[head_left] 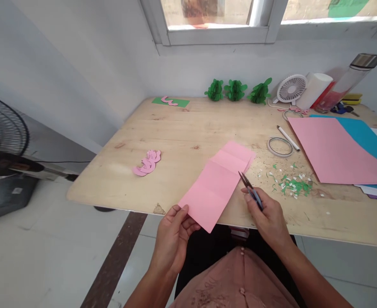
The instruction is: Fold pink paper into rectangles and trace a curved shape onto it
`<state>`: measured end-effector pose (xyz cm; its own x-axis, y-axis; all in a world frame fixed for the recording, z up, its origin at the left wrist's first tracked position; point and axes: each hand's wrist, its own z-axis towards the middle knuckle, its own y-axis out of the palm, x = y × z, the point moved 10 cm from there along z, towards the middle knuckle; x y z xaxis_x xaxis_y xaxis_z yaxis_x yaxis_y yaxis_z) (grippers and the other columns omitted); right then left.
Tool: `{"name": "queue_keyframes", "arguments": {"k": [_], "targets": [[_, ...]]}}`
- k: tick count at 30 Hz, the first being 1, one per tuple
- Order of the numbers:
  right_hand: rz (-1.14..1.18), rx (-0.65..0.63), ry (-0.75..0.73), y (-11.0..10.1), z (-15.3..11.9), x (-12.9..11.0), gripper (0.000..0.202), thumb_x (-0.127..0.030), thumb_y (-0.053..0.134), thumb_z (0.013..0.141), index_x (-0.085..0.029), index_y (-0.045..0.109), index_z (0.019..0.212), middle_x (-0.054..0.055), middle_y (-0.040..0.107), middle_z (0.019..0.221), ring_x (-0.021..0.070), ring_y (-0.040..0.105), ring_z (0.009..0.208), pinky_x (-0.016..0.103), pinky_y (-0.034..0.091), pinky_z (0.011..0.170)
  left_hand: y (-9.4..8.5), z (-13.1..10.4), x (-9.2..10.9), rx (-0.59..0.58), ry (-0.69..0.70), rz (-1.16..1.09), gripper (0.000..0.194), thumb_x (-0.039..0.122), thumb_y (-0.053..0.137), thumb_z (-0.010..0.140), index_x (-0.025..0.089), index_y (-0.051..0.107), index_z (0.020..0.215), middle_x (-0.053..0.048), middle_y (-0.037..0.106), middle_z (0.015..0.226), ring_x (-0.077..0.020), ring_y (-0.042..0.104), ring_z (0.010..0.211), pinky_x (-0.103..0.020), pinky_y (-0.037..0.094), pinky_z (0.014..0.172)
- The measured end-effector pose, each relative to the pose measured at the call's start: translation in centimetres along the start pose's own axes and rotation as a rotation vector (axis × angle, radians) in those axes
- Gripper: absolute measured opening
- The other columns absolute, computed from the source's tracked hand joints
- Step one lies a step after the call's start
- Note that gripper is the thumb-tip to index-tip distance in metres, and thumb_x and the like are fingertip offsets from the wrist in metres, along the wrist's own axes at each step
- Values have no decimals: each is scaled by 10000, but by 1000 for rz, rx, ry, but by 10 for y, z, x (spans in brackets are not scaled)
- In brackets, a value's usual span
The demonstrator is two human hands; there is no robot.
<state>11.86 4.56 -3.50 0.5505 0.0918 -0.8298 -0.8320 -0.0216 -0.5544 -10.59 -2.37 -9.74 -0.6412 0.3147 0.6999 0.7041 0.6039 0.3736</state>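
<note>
A long strip of pink paper [212,182], marked by cross creases, reaches from the table's front edge toward its middle. My left hand [177,229] pinches its near left corner between thumb and fingers. Beside the strip's right edge, my right hand [267,216] is closed round the handles of a pair of scissors [251,190]. The blades point up and left, their tips close to the paper. Farther left lies a small pile of curvy pink paper cut-outs [148,163].
Green and white paper scraps [294,186], a tape roll [280,146] and a white pen [288,138] lie to the right, near large pink sheets [339,154]. Green paper figures [235,90], a small fan [291,89] and a bottle [349,83] stand along the wall.
</note>
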Motion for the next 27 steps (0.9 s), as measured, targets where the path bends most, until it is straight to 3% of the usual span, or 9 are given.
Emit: {"name": "queue_keyframes", "arguments": {"k": [4,7,9,12,14,17,20,24,27], "targets": [[15,-151,-114,29,-23,-16,313,-278,517,851,-191,639,1126,-1,672,687,138,573,525,241,461,539,2,-4,-5,-23,-44,-9,340,213,807,580,163,572,819,0,664,718,-109,601,565,-211,496,508],[-5,-170,-250,44,-28,-28,363,-191,479,850,-188,613,1188,63,730,914,178,671,729,282,514,684,3,-8,-5,-40,-60,-21,334,200,807,586,159,571,819,-11,670,742,-107,597,571,-210,493,505],[-38,-132,-317,45,-28,-32,328,-174,461,860,-187,645,1131,88,727,991,198,681,820,307,513,742,4,-12,-6,-59,-69,-10,324,208,803,597,158,560,805,-18,668,743,-112,598,578,-215,494,512],[-38,-123,-311,46,-24,-31,261,-188,458,867,-190,693,979,79,733,905,197,671,772,302,500,719,5,-16,-6,-107,-47,75,307,283,771,656,165,547,831,-29,656,723,-137,603,588,-238,491,521],[3,-136,-222,45,-20,-25,234,-217,468,863,-190,697,901,50,715,789,177,643,682,273,478,647,-3,-16,5,-85,77,165,311,339,725,707,184,544,908,-26,647,739,-145,595,603,-251,485,531],[87,-164,-50,45,-19,-13,210,-283,493,855,-186,675,815,-3,625,622,143,560,560,236,414,544,-18,-16,44,14,440,375,368,347,681,746,232,539,1065,-29,639,907,-161,605,791,-275,504,686],[153,-175,54,45,-19,-4,203,-306,511,837,-179,632,735,-37,516,544,117,474,508,216,349,492,1,-13,65,-104,641,734,530,336,666,759,273,472,1248,-58,597,1184,-210,546,1098,-352,430,944],[188,-162,127,46,-18,8,230,-324,527,818,-180,554,641,-50,413,527,98,387,497,208,290,463,32,3,55,-342,511,943,669,348,650,776,288,344,1369,-58,638,1155,-220,549,1142,-374,420,973],[222,-157,151,47,-17,13,211,-322,534,813,-179,552,658,-43,410,560,102,391,530,208,301,478,51,9,47,-456,426,901,534,352,641,787,249,448,1275,-48,684,1030,-209,610,1041,-325,488,859]]}}
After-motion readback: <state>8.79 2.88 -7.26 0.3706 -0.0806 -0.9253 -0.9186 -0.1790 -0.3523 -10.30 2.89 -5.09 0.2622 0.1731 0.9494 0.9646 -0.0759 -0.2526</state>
